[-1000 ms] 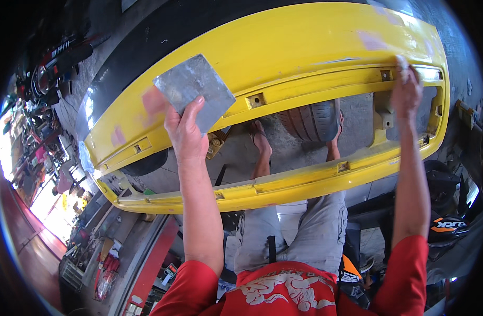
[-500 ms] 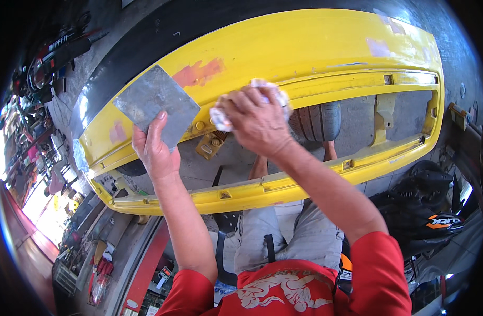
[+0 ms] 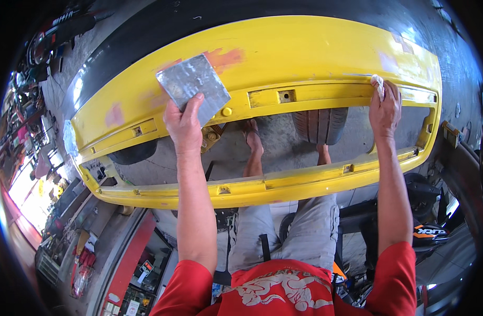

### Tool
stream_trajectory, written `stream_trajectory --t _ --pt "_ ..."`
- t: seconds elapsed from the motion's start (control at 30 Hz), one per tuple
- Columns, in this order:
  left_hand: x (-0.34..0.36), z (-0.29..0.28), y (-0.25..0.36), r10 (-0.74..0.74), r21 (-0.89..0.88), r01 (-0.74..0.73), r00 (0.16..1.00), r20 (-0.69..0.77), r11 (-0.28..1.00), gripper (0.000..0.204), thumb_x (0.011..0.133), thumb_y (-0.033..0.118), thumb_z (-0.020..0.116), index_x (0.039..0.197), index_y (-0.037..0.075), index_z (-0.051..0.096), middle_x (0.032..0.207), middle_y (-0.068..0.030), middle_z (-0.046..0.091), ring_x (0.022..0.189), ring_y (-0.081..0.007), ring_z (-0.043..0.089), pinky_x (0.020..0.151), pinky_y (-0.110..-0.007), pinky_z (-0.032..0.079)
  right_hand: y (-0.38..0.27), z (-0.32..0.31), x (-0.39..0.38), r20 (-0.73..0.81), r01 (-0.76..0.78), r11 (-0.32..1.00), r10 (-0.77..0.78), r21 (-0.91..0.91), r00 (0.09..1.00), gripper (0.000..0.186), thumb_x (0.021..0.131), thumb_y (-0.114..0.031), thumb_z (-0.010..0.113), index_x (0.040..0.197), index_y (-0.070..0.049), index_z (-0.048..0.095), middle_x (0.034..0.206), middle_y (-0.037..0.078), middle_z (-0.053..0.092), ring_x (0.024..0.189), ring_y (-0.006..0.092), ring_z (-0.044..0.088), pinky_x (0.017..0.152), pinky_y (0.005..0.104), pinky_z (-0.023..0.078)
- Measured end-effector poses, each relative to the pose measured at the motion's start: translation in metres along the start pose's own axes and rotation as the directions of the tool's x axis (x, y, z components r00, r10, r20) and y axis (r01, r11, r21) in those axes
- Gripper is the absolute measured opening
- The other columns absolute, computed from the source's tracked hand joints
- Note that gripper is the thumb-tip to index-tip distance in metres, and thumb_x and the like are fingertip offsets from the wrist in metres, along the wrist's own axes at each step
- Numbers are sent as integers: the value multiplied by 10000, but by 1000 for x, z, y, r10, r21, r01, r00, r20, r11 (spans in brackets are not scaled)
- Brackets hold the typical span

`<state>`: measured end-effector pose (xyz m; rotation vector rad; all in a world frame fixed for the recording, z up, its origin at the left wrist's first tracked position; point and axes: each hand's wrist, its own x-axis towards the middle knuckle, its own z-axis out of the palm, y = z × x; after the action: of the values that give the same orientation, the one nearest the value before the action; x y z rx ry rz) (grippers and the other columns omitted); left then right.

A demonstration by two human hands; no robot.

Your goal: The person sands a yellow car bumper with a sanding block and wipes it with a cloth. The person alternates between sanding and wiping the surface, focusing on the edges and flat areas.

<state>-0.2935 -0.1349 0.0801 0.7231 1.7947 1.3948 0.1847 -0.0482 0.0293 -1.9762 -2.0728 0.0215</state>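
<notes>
Over the left half of the yellow bumper (image 3: 294, 55), the left hand (image 3: 184, 125) is gripping a gray metal plate (image 3: 192, 79). Near the middle, a tire (image 3: 324, 125) is showing through the open bumper; farther right, well apart, the right hand (image 3: 386, 111) is clutching a white rag (image 3: 378, 85) at the bumper's surface.

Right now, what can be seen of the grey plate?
The grey plate is thin, flat, roughly square and metallic-looking, its surface marked with paler smears. Held turned, one corner toward the picture's top, it overlaps the yellow panel; contact there is unclear. The left hand grips its lower side, thumb on top.
</notes>
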Motion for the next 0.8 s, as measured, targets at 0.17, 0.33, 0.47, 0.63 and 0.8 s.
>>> stream_trajectory --t 0.17,0.33,0.47,0.63,0.8 --pt "0 -1 1 -26 10 26 1000 12 1000 252 952 50 834 1184 -27 775 1083 -56 796 947 -135 685 898 -320 554 -143 -2 -23 9 162 964 -167 212 986 189 988 -141 750 1136 -30 788 1187 125 755 1153 348 710 1055 493 529" --pt "0 -12 5 -184 -178 168 980 -77 970 411 938 -1 798 1346 22 748 1265 -76 777 1122 -208 722 1070 -376 546 -248 -28 -17 243 57 864 -204 499 948 317 911 -70 775 1226 -92 802 1288 68 776 1250 325 699 1153 540 483" --pt "-1 -21 5 -240 -346 198 967 -81 917 395 939 -6 789 1330 43 762 1249 -75 779 1124 -236 741 1064 -404 566 -266 -42 -15 191 204 856 -326 475 926 477 912 -136 840 1383 -161 767 1585 75 642 1585 343 472 1339 664 268" --pt "3 -22 -6 -158 -433 135 987 -17 891 323 973 10 785 1295 16 765 1231 -73 781 1127 -205 734 1033 -374 578 -259 -14 -33 481 221 896 -400 386 780 847 1011 -380 793 1762 -378 400 1890 -14 296 1771 321 154 1428 648 39" --pt "2 -23 -6 -159 -269 167 986 52 949 319 1005 29 769 1322 -7 748 1246 -75 770 1141 -185 717 1034 -358 568 -190 -2 -36 335 231 909 -351 348 874 718 1043 -402 763 1714 -390 508 1868 -56 353 1755 263 241 1436 589 120"
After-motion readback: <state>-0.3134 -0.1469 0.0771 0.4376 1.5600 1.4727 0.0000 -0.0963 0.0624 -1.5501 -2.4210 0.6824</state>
